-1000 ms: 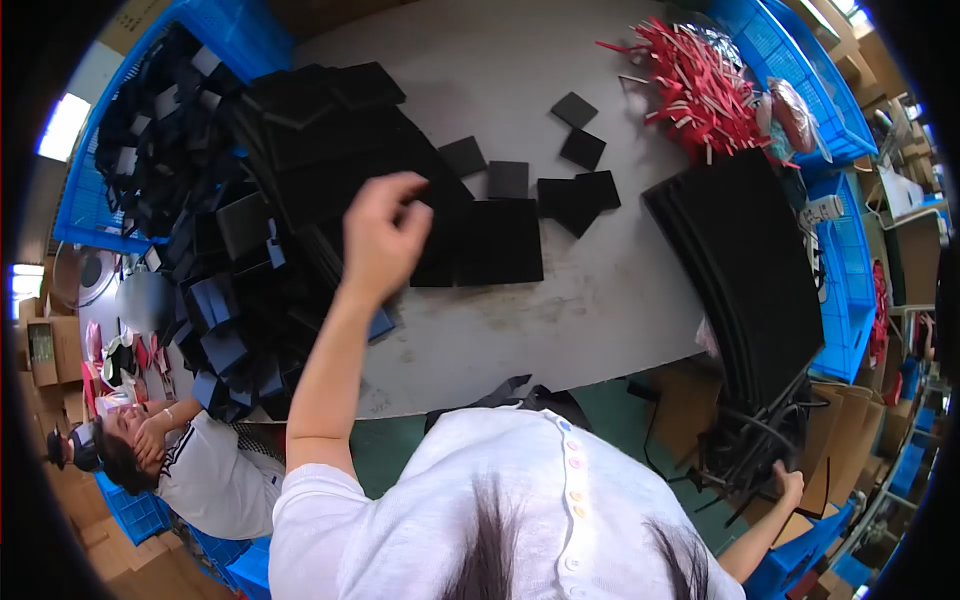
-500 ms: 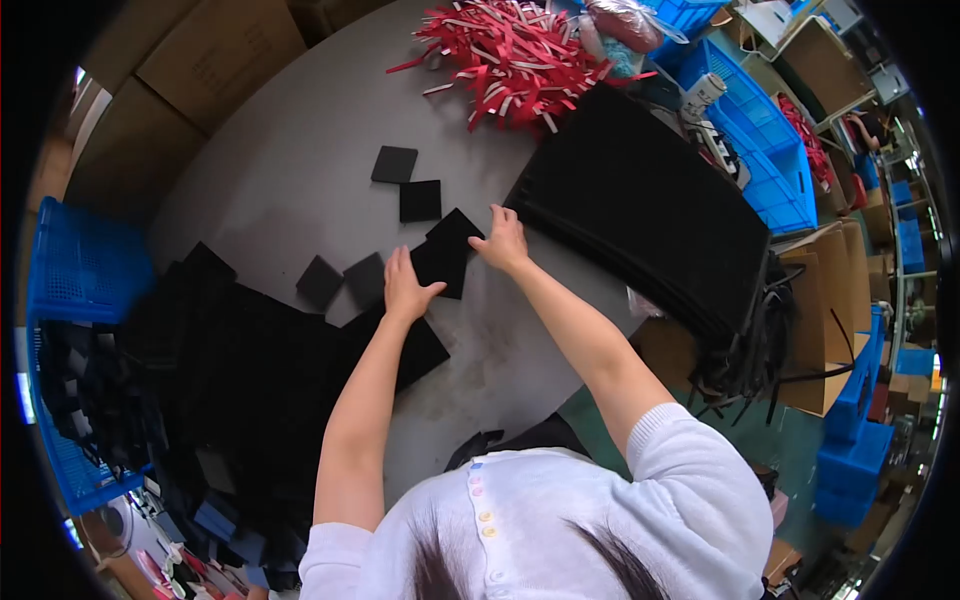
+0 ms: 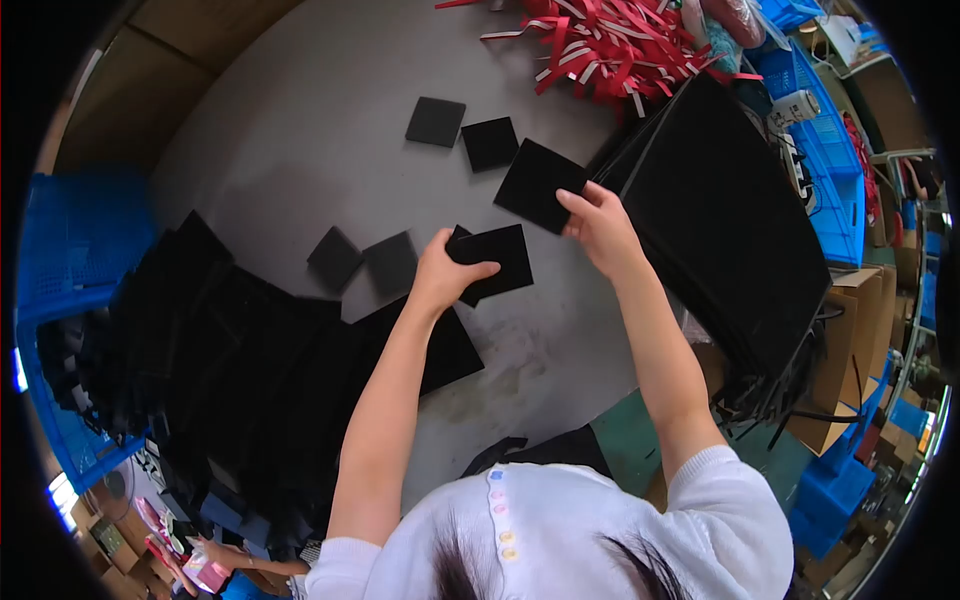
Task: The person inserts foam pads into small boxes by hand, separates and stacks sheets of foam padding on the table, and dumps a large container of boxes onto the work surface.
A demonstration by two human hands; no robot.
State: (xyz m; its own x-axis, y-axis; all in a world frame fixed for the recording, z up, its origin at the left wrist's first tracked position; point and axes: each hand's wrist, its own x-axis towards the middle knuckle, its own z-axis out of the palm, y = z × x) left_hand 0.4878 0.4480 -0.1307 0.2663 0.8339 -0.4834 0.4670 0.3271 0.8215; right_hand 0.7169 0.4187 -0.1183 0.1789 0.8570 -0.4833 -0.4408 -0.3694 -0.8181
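My left hand (image 3: pixel 443 272) is closed on a black square piece (image 3: pixel 510 254), thumb on top, with another dark piece showing partly beneath it. My right hand (image 3: pixel 603 232) pinches a second black square (image 3: pixel 538 184) by its lower right edge, tilted above the table. Beyond it lie a dark grey square (image 3: pixel 435 120) and a black square (image 3: pixel 490 145). Left of my left hand are two more dark grey squares, one (image 3: pixel 335 258) beside the other (image 3: pixel 390 264). Whether the squares are foam or fabric I cannot tell.
A large black pile (image 3: pixel 270 370) covers the table's left side, near a blue crate (image 3: pixel 85 235). At right lies a thick stack of black sheets (image 3: pixel 740 220). Red and white ribbons (image 3: pixel 610 50) heap at the back. An open cardboard box (image 3: pixel 860 350) stands beyond the table's right edge.
Both hands have closed on black squares that lay on the table. My right hand has lifted one and moved right, away from the left hand. The camera view has shifted.
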